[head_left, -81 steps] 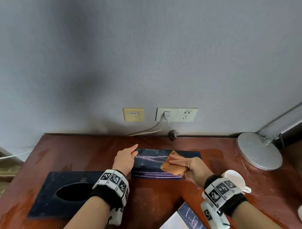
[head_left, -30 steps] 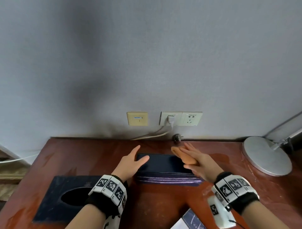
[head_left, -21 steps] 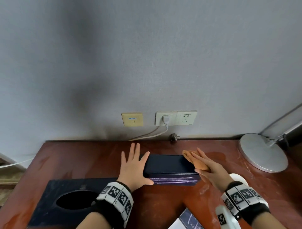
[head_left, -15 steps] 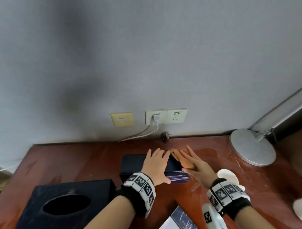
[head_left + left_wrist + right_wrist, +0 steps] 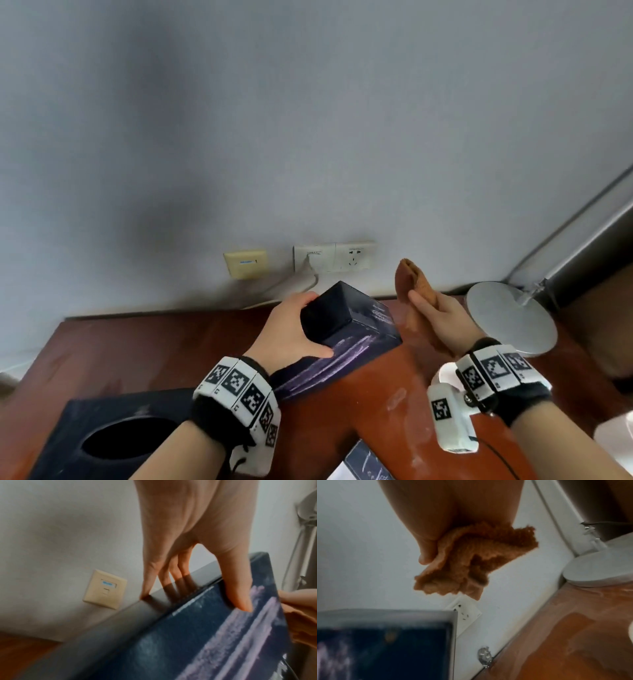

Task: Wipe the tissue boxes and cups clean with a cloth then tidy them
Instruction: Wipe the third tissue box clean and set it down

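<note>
The left hand has the long dark box in the middle of the head view, thumb on its streaked purple face and fingers wrapped over the far edge, clamped round one end so that end tilts up toward the wall while the rest slopes down to the wrist. Just right of it, not touching, the right hand pinches an orange cloth between thumb and fingers; the cloth stands up past the fingertips in front of the wall, its folds bunched and ragged in the right wrist view. At lower left sits a second dark tissue box, flat on the red-brown desk, oval opening facing up. Behind the right wrist a white cup peeks out, mostly hidden. A round silver lamp base rests at the right edge of the desk. On the wall above the boxes are a yellow plate and a white double socket with a cable plugged in. A dark printed corner shows at the bottom centre; I cannot tell what it is.
</note>
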Tool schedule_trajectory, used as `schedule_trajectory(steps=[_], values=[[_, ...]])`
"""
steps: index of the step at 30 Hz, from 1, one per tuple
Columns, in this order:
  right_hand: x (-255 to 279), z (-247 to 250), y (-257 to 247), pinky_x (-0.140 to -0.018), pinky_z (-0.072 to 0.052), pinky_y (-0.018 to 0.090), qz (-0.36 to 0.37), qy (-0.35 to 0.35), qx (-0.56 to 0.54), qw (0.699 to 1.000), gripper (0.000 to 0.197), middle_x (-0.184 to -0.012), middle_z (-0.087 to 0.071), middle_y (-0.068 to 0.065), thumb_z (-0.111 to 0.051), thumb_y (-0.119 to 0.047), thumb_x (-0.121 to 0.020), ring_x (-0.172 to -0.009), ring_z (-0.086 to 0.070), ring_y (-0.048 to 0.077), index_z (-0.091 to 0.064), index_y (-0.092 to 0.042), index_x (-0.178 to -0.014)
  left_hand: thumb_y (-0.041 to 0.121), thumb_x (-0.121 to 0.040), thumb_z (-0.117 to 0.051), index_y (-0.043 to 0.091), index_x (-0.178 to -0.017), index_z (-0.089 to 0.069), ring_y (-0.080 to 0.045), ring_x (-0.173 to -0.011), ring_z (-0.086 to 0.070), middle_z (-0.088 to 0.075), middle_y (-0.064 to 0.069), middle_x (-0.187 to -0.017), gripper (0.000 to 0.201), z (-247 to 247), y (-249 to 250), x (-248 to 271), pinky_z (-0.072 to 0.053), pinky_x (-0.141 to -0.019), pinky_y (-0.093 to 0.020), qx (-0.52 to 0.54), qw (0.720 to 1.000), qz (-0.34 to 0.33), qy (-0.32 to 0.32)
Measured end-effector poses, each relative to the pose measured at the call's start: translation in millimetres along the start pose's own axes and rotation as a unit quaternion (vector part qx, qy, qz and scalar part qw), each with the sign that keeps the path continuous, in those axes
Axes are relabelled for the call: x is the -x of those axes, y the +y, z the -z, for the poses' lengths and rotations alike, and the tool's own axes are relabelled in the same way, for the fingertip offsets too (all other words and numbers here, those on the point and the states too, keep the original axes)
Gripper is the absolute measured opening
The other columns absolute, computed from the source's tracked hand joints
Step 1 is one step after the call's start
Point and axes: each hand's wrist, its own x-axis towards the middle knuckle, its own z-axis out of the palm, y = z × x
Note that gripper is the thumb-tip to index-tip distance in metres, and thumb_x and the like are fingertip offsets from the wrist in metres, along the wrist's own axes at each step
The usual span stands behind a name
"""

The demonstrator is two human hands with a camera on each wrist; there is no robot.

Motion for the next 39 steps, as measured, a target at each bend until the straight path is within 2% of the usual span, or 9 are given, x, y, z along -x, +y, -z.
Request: schedule_trajectory(steps=[6,11,20,23,25,30,32,36,39], values=[[16.9,-31.5,-28.4,-0.112,-0.018,0.023,0.126,-0.107,0.08,0.983,0.053,-0.142,-0.029,-0.012,-0.043,-0.037,-0.095,-0.138,-0.022,0.008,-0.024,-0.03,-0.143,0.021,-0.044,-0.086,0.029,-0.119,-0.045,-0.009,-0.123,-0.05,-0.056,0.012,-0.124,0.087,20.0,-27.2,24.0,-0.042,-0.105,-0.041,0.12,0.991,0.056,-0.017],[23.5,-56.6,-47.8,-0.113,0.01,0.023,0.3,-0.144,0.301,0.894,0.09,-0.149,0.015,-0.01,0.002,-0.079,-0.075,-0.14,0.019,0.008,-0.001,-0.025,-0.146,0.015,-0.055,-0.088,0.031,-0.125,-0.038,-0.004,-0.115,-0.054,-0.059,0.01,-0.12,0.088,39.5,-33.8,30.9,-0.044,-0.1,-0.029,0.094,0.994,0.036,-0.032],[39.8,-103.5,-79.4,-0.111,0.012,0.026,0.321,-0.155,0.351,0.866,0.096,-0.156,-0.011,0.006,0.005,-0.067,-0.073,-0.145,-0.004,0.018,-0.014,-0.01,-0.147,0.024,-0.049,-0.093,0.022,-0.116,-0.048,0.001,-0.1,-0.058,-0.062,0.013,-0.107,0.081,56.4,-41.9,29.7,-0.045,-0.079,-0.014,0.029,0.999,0.029,0.014],[47.0,-111.2,-78.4,-0.116,-0.013,0.037,0.376,-0.18,0.359,0.835,0.079,-0.149,-0.033,0.009,-0.005,-0.058,-0.09,-0.139,-0.026,0.022,-0.036,-0.007,-0.141,0.027,-0.049,-0.093,0.024,-0.116,-0.048,0.004,-0.097,-0.058,-0.062,0.014,-0.105,0.081,56.9,-42.7,29.2,-0.044,-0.077,-0.011,0.022,0.999,0.022,0.014],[53.7,-116.5,-74.7,-0.117,-0.012,0.023,0.424,-0.22,0.321,0.818,0.066,-0.149,-0.033,0.004,-0.014,-0.051,-0.095,-0.139,-0.024,0.014,-0.037,-0.009,-0.141,0.029,-0.051,-0.093,0.023,-0.116,-0.048,0.006,-0.095,-0.058,-0.062,0.014,-0.105,0.079,57.9,-42.7,30.8,-0.044,-0.075,-0.007,0.024,1.0,0.012,0.008],[37.1,-75.2,-92.5,-0.107,-0.033,0.015,0.277,-0.263,0.174,0.908,0.041,-0.131,-0.052,-0.024,-0.041,-0.02,-0.098,-0.128,-0.042,0.0,-0.046,-0.049,-0.128,0.026,-0.051,-0.092,0.024,-0.114,-0.047,0.004,-0.096,-0.057,-0.062,0.013,-0.105,0.078,58.3,-41.7,31.7,-0.042,-0.072,-0.007,0.017,0.999,0.03,0.006],[29.3,-76.2,-96.2,-0.11,-0.023,0.016,0.235,-0.179,0.225,0.928,0.039,-0.145,-0.037,-0.019,-0.04,-0.025,-0.099,-0.136,-0.03,0.007,-0.04,-0.041,-0.135,0.024,-0.052,-0.092,0.024,-0.114,-0.046,0.004,-0.095,-0.057,-0.062,0.013,-0.104,0.077,55.5,-43.9,31.1,-0.042,-0.071,-0.008,0.022,0.999,0.036,0.004],[38.7,-119.3,-93.4,-0.116,0.009,0.024,0.324,-0.142,0.345,0.869,0.052,-0.156,-0.013,-0.003,-0.028,-0.038,-0.098,-0.143,-0.003,0.008,-0.022,-0.018,-0.146,0.026,-0.05,-0.093,0.022,-0.114,-0.048,0.003,-0.096,-0.058,-0.063,0.013,-0.104,0.078,55.2,-47.6,31.0,-0.043,-0.074,-0.008,0.029,0.999,0.031,0.01],[48.4,-134.9,-94.3,-0.108,0.016,0.009,0.383,-0.194,0.306,0.85,0.049,-0.155,-0.016,-0.005,-0.038,-0.026,-0.099,-0.14,-0.001,0.001,-0.025,-0.016,-0.145,0.028,-0.046,-0.093,0.02,-0.112,-0.05,0.006,-0.095,-0.06,-0.064,0.012,-0.104,0.078,55.8,-49.7,31.5,-0.043,-0.076,-0.005,0.048,0.999,0.018,0.005]])
